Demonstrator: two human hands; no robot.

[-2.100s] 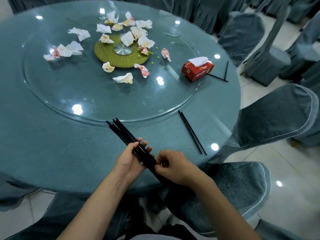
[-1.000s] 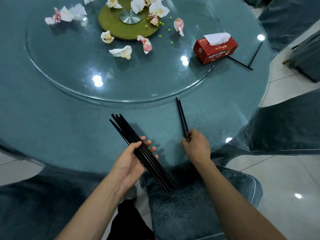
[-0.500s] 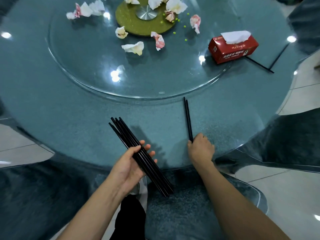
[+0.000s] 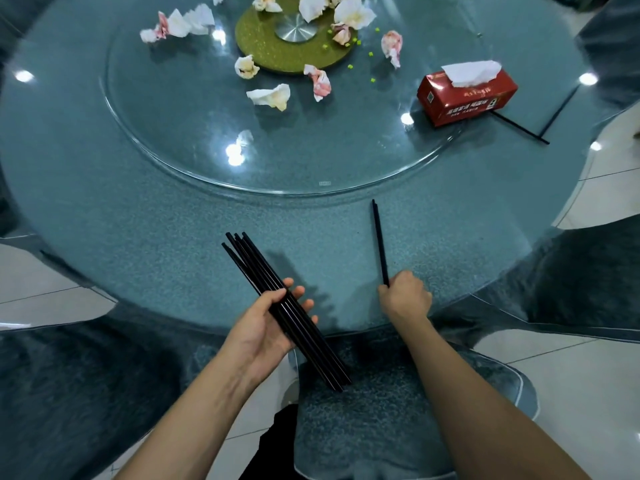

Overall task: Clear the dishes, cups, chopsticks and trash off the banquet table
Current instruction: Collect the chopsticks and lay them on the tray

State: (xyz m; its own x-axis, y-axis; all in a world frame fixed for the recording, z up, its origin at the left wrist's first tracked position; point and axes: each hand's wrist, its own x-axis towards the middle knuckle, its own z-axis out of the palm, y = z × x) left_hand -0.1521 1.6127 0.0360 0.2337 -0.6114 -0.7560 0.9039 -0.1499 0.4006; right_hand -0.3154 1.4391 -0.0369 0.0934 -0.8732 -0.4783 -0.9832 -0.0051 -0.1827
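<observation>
The chopstick-gathering step is in hand. The left hand [image 4: 266, 323] grasps a bundle of black chopsticks [image 4: 284, 306], thumb across them. To its right, the right hand [image 4: 405, 297] is clenched round the near end of a black chopstick pair [image 4: 378, 240] on the banquet table [image 4: 138, 244]. Next, that pair likely needs lifting leftward into the bundle; 2 more chopsticks [image 4: 540, 123] lie far beyond the right hand, beside the red tissue box [image 4: 467, 98].

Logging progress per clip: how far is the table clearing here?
Done: no dishes or cups in view. In hand: left hand holds a chopstick bundle; right hand grips a pair near the edge. Left: two chopsticks by the tissue box, and crumpled napkins on the turntable.
</observation>
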